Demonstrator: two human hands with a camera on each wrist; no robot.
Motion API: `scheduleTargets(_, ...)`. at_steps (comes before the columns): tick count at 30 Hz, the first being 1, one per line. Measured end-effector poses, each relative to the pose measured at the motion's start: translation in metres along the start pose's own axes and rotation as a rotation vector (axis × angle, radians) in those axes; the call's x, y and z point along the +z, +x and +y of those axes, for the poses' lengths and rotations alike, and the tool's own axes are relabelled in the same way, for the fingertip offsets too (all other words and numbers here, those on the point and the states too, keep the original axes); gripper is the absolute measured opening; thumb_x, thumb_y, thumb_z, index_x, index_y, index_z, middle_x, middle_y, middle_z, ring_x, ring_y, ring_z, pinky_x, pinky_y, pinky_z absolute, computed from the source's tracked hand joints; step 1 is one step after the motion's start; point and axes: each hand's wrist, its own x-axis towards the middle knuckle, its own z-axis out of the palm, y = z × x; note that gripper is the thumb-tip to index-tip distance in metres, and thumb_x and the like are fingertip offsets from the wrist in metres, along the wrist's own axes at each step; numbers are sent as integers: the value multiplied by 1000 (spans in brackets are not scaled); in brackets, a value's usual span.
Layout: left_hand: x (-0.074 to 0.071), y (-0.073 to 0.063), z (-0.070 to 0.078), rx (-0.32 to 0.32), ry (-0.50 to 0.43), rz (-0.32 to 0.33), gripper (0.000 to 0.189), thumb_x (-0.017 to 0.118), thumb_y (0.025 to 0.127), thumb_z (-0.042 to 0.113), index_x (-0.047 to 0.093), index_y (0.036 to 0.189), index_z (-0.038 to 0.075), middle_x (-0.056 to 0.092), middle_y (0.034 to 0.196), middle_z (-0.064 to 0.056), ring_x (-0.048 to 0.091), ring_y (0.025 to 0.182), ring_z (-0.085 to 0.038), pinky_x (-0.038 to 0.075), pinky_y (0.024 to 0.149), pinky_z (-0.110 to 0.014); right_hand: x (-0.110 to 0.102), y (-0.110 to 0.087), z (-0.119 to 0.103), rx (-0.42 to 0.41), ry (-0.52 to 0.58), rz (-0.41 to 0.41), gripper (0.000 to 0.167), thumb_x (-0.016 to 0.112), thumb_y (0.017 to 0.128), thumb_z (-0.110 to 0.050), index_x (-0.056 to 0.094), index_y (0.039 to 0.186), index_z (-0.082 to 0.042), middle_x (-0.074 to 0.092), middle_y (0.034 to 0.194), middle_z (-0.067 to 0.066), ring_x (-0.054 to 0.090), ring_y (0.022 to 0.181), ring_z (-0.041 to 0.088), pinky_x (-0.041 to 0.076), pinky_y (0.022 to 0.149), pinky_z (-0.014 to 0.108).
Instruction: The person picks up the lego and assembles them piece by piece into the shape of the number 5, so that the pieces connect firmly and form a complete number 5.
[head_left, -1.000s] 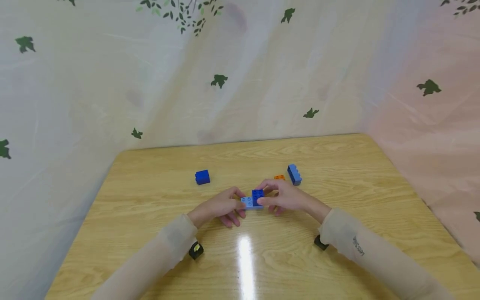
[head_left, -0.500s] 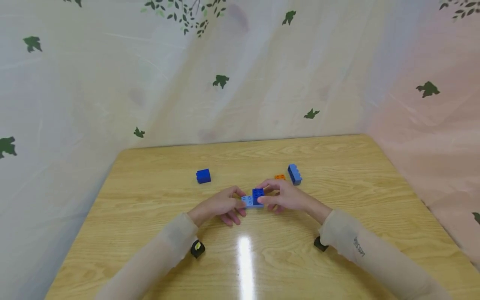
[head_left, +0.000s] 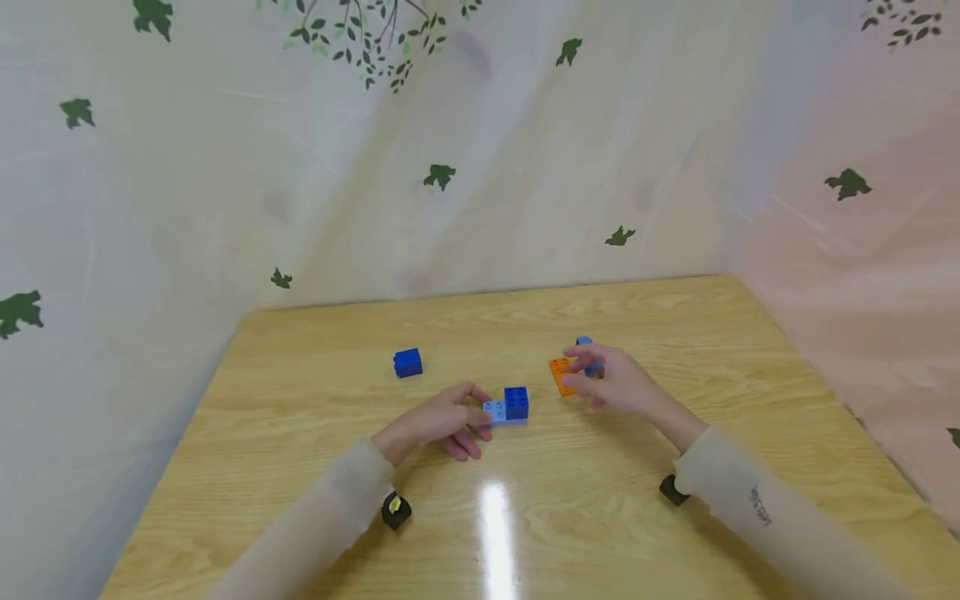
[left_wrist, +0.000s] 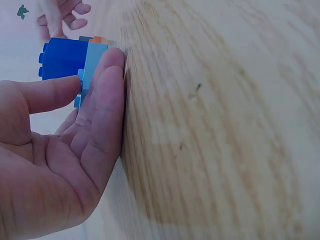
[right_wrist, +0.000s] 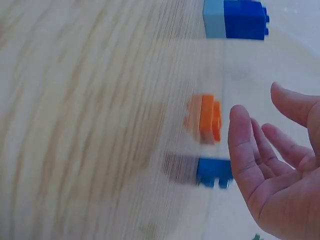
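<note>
My left hand point(head_left: 444, 419) holds the left end of a light blue building brick point(head_left: 493, 408) on the table, thumb by its studs and fingers along its side in the left wrist view. A dark blue square brick point(head_left: 516, 403) sits on the light blue brick's right end. My right hand point(head_left: 621, 382) is over the table to the right, its fingers apart with nothing between them. Just beside its fingertips lies a flat orange brick point(head_left: 559, 377). A longer medium blue brick point(right_wrist: 214, 170), lying on its side, is partly hidden behind that hand.
Another dark blue brick point(head_left: 408, 362) lies on its side at the back left of the wooden table point(head_left: 315, 358). A printed cloth backdrop point(head_left: 510, 217) hangs behind the table's far edge.
My right hand has let go of the dark blue brick and moved right, to the orange brick. The left hand stays on the light blue brick. The head view has tilted slightly.
</note>
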Motion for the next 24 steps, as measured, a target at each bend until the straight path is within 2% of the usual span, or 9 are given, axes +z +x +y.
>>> scheduleTargets(5,3,0,-2,3,4,9,38,60,102,20,47,136,8,70,98,-14,72,72,-26,60,61,-36,-10,-6,14,68,-64,-38,60,71,97,-34,53,143,0,64,100,14,63,67,25,58,58,35)
scheduleTargets(10,2,2,-2,1,7,19,38,60,102,20,47,136,8,70,98,-14,72,72,-26,60,62,-36,-7,-5,18,120,-91,-63,72,74,94,-39,48,147,4,65,94,11,64,64,22,59,58,36)
scheduleTargets(14,1,3,-1,-4,10,13,38,59,103,21,46,136,9,70,98,-14,72,72,-26,60,61,-36,-3,-2,16,168,-107,-43,80,77,90,-43,45,150,0,64,86,9,63,61,21,59,56,37)
scheduleTargets(17,1,3,0,-5,12,7,38,59,103,21,46,136,9,70,98,-14,72,72,-25,60,61,-35,0,2,14,194,-111,-32,79,80,88,-43,46,149,-5,61,81,8,61,58,21,58,53,37)
scheduleTargets(21,1,3,0,-8,10,7,38,59,103,21,46,136,9,70,98,-14,72,71,-25,60,60,-35,5,6,14,214,-141,-37,77,82,85,-45,47,145,-10,58,81,9,57,55,20,56,50,35)
scheduleTargets(24,1,3,-2,-10,7,7,38,59,103,20,46,137,9,70,97,-14,72,71,-25,60,60,-35,7,9,13,218,-177,-52,77,82,84,-47,47,141,-9,57,81,10,55,53,20,56,48,34)
